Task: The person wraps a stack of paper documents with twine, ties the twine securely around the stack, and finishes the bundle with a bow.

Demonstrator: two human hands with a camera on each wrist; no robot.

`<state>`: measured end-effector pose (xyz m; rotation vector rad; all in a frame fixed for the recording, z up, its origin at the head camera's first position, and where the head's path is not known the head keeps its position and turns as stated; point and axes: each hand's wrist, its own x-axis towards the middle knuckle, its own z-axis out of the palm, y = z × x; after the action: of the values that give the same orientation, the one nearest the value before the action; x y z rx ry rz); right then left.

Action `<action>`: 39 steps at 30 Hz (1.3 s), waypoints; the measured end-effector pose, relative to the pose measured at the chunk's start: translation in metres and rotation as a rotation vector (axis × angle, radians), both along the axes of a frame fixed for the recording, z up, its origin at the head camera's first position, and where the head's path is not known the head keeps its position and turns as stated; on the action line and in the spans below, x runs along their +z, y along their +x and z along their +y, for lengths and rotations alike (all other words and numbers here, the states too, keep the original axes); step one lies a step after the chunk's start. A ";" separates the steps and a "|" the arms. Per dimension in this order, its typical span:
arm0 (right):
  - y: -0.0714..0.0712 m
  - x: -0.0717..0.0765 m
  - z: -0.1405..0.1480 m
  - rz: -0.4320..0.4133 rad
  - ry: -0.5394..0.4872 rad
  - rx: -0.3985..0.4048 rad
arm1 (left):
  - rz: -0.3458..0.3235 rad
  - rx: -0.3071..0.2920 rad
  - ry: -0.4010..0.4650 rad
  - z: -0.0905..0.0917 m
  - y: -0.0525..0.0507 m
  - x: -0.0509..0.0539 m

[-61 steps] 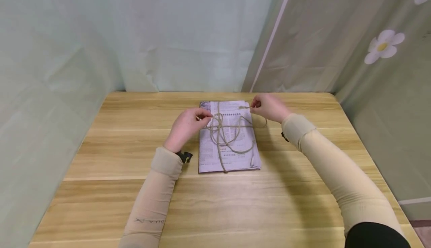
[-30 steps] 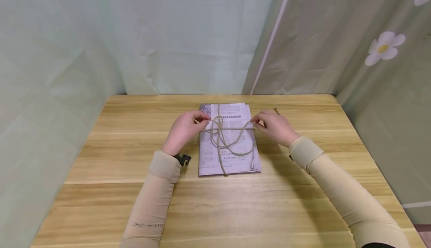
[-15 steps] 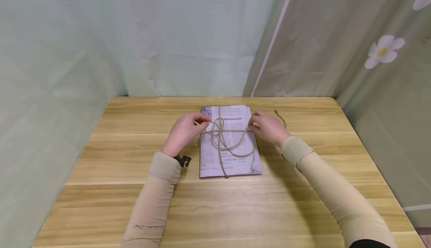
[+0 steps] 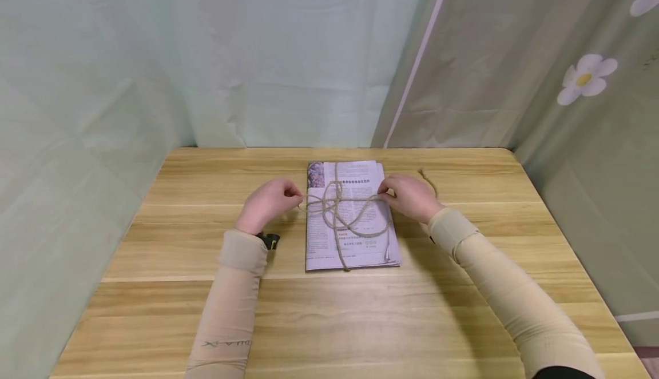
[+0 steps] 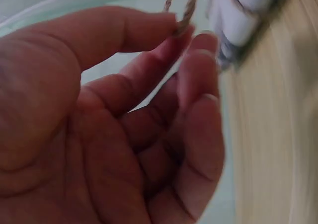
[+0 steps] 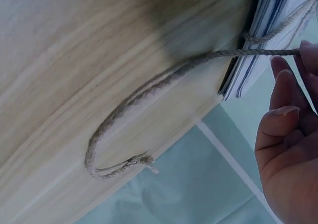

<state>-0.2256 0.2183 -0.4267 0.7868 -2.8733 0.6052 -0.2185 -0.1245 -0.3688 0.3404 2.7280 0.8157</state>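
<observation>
A stack of folded newspapers [image 4: 316,242] lies flat on the table. Brown twine [image 4: 368,235] crosses it both ways, with loose loops and a crossing near the upper middle. Left of the stack, my left hand [image 4: 269,203] pinches a bight of the twine between thumb and index finger; two strands [image 5: 190,8] rise from the pinch in the left wrist view. Over the stack's right edge, my right hand [image 4: 410,197] pinches another length of twine. Its knotted free end [image 6: 144,159] curls on the table in the right wrist view.
The wooden table [image 4: 329,322] extends around the stack on all sides. A pale curtain [image 4: 288,70] hangs behind its far edge, and another stretch with flowers hangs at the right. A black buckle strap [image 4: 270,240] sits at the left wrist.
My right hand has come from the twine's end down to a length nearer the stack, leaving that end on the table. My left hand has moved left, drawing its bight past the stack's edge.
</observation>
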 end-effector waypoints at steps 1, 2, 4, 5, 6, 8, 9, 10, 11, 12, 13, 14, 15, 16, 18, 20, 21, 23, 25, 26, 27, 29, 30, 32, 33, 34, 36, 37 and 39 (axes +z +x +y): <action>0.000 0.001 0.000 -0.007 -0.011 -0.002 | -0.011 0.000 -0.021 -0.002 -0.001 -0.002; 0.000 0.001 -0.001 -0.016 -0.022 -0.004 | -0.021 -0.001 -0.039 -0.004 -0.002 -0.003; 0.001 0.003 -0.002 -0.044 -0.052 -0.014 | -0.042 -0.007 -0.064 -0.007 -0.004 -0.007; 0.001 0.004 -0.003 -0.060 -0.068 -0.021 | -0.051 -0.011 -0.070 -0.008 -0.004 -0.009; 0.001 0.006 -0.003 -0.074 -0.082 -0.030 | -0.060 -0.017 -0.072 -0.009 -0.005 -0.011; 0.003 0.009 -0.005 -0.100 -0.112 -0.047 | -0.077 -0.021 -0.063 -0.009 -0.005 -0.013; 0.004 0.010 -0.007 -0.112 -0.129 -0.053 | -0.086 -0.014 -0.047 -0.010 -0.004 -0.013; 0.004 0.012 -0.009 -0.119 -0.145 -0.052 | -0.092 -0.007 -0.033 -0.011 -0.004 -0.012; 0.004 0.014 -0.012 -0.122 -0.158 -0.051 | -0.096 0.001 -0.013 -0.013 -0.002 -0.011; 0.005 0.016 -0.015 -0.128 -0.171 -0.049 | -0.098 0.009 0.005 -0.014 -0.001 -0.010; 0.005 0.017 -0.018 -0.133 -0.180 -0.044 | -0.098 0.020 0.021 -0.015 0.000 -0.009; 0.004 0.019 -0.021 -0.140 -0.185 -0.043 | -0.095 0.026 0.036 -0.016 0.001 -0.007; 0.004 0.020 -0.024 -0.147 -0.188 -0.040 | -0.089 0.031 0.046 -0.016 0.001 -0.006; 0.003 0.022 -0.027 -0.152 -0.186 -0.036 | -0.079 0.027 0.048 -0.016 0.001 -0.004; 0.001 0.024 -0.033 -0.172 -0.176 -0.038 | -0.069 0.012 0.061 -0.014 -0.001 -0.001; -0.001 0.026 -0.040 -0.186 -0.160 -0.042 | -0.078 -0.015 0.084 -0.010 -0.006 0.004; -0.003 0.027 -0.043 -0.193 -0.155 -0.042 | -0.087 -0.030 0.096 -0.007 -0.010 0.006; -0.007 0.028 -0.049 -0.202 -0.150 -0.040 | -0.111 -0.061 0.121 0.000 -0.018 0.009; -0.010 0.028 -0.055 -0.211 -0.152 -0.036 | -0.131 -0.085 0.126 0.006 -0.027 0.010; -0.012 0.028 -0.058 -0.217 -0.156 -0.033 | -0.132 -0.094 0.119 0.009 -0.032 0.009; -0.014 0.027 -0.061 -0.225 -0.157 -0.036 | -0.131 -0.104 0.107 0.012 -0.036 0.008; -0.017 0.025 -0.066 -0.239 -0.155 -0.053 | -0.143 -0.108 0.094 0.018 -0.043 0.006; -0.018 0.024 -0.069 -0.246 -0.149 -0.067 | -0.151 -0.105 0.090 0.021 -0.046 0.004; -0.021 0.022 -0.073 -0.254 -0.135 -0.095 | -0.165 -0.094 0.092 0.025 -0.050 0.001; -0.022 0.021 -0.075 -0.258 -0.129 -0.110 | -0.169 -0.088 0.093 0.028 -0.052 -0.001; -0.023 0.020 -0.077 -0.256 -0.124 -0.123 | -0.176 -0.082 0.097 0.030 -0.054 -0.002; -0.025 0.018 -0.081 -0.248 -0.115 -0.143 | -0.171 -0.081 0.090 0.033 -0.058 -0.005; -0.026 0.017 -0.083 -0.242 -0.114 -0.151 | -0.169 -0.080 0.085 0.034 -0.060 -0.007; -0.027 0.015 -0.086 -0.228 -0.116 -0.168 | -0.172 -0.081 0.081 0.037 -0.063 -0.009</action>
<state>-0.2528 0.1322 -0.4118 0.4825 -3.0298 0.8820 -0.2817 -0.0879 -0.3773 0.3759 2.5109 0.8919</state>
